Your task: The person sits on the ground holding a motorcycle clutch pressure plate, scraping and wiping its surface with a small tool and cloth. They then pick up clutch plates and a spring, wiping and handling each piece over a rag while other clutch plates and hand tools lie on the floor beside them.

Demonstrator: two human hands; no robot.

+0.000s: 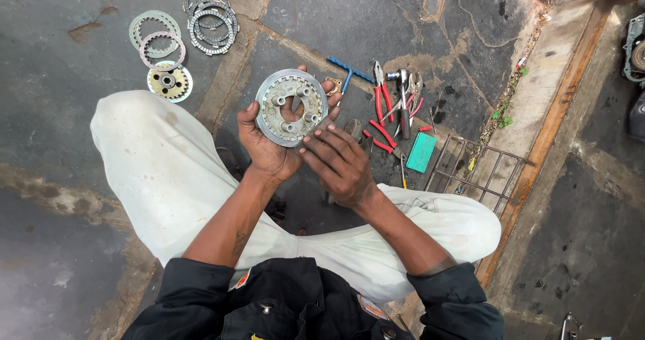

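While the person crouches over the dark stone-slab floor (376,17), the left hand (269,148) cradles a round grey metal clutch plate with raised posts and a central hole (291,107), its fingers wrapped behind the disc and the thumb hooked over the left rim, so the face tilts up toward the eyes for a close look. The right hand (339,165) is not closed on anything; its fingers lie spread, with the fingertips (316,140) resting on the lower right edge of the disc, seemingly steadying it. The disc is thus held in the air between the knees in pale trousers (154,172), above the floor and not lying on it. To the upper left, well apart from the hands, thin toothed friction rings (211,21) are piled together, with flat steel rings (158,37) beside them and a brass-coloured round hub (169,82) just below, laid out in groups, probably to keep the parts in order. To the right of the disc lie a blue T-handle wrench (349,71), red-handled pliers (383,98), a hammer with a dark grip (403,105) and a small teal box (421,153), close by the right hand for easy reach. A wire grid rack (477,172) sits by the raised stone kerb (557,98).
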